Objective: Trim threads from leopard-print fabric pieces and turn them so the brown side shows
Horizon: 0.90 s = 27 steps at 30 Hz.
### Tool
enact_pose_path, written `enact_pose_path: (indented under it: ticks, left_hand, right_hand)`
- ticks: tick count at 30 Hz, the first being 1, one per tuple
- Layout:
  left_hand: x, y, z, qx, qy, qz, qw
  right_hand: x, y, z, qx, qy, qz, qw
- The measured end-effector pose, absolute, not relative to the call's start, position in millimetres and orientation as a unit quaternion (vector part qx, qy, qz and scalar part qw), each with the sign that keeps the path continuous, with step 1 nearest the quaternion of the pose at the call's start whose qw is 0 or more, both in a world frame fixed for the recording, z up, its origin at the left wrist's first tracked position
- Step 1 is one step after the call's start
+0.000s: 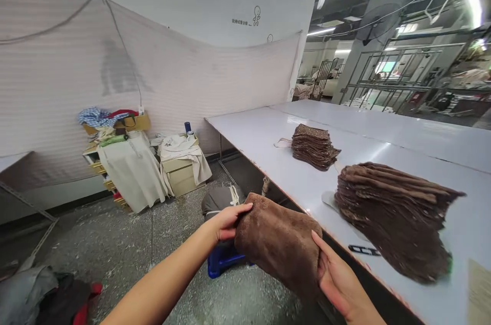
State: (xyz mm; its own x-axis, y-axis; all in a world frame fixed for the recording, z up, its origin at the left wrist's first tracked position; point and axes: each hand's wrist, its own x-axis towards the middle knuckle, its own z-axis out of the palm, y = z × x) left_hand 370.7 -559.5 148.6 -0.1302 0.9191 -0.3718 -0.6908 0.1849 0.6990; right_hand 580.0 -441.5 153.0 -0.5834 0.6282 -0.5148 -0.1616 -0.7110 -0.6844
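Both hands, left hand [226, 223] and right hand [337, 276], grasp a brown cloth [278, 240] beside the white surface [383, 148]; a near stack [395, 212], far stack [313, 146] and black clip [363, 250] lie there.

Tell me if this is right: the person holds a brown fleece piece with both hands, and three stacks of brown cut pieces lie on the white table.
Not quite. The head view shows two stacks on the white table, not three: a near stack and a far stack. The rest holds: left hand and right hand both grip the brown fleece piece.

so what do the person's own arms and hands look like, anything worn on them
Both are bare: no gloves, no sleeves in view, and no watch, ring or band that I can see on the left hand or the right hand. Forearms are uncovered up to the picture's edge.
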Motion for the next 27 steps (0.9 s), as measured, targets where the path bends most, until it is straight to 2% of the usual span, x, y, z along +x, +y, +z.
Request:
enact_pose_path:
  ticks: [13,16,21,24,27]
  left_hand:
    - [210,-277,126,0.262,0.459,0.564,0.635]
    - [182,-212,135,0.303,0.484,0.576,0.585]
    - [141,-138,165,0.415,0.529,0.607,0.424]
    - [126,-122,154,0.485,0.562,0.553,0.378]
    - [119,-113,112,0.533,0.6,0.458,0.382]
  right_hand:
    - [439,-194,107,-0.393,-0.334,0.825,0.229]
    - [408,-128,109,-0.388,-0.388,0.787,0.281]
    - [340,-27,100,-0.321,-0.526,0.679,0.399]
    - [312,17,69,-0.326,-0.592,0.623,0.395]
    - [308,43,18,-0.402,-0.625,0.57,0.349]
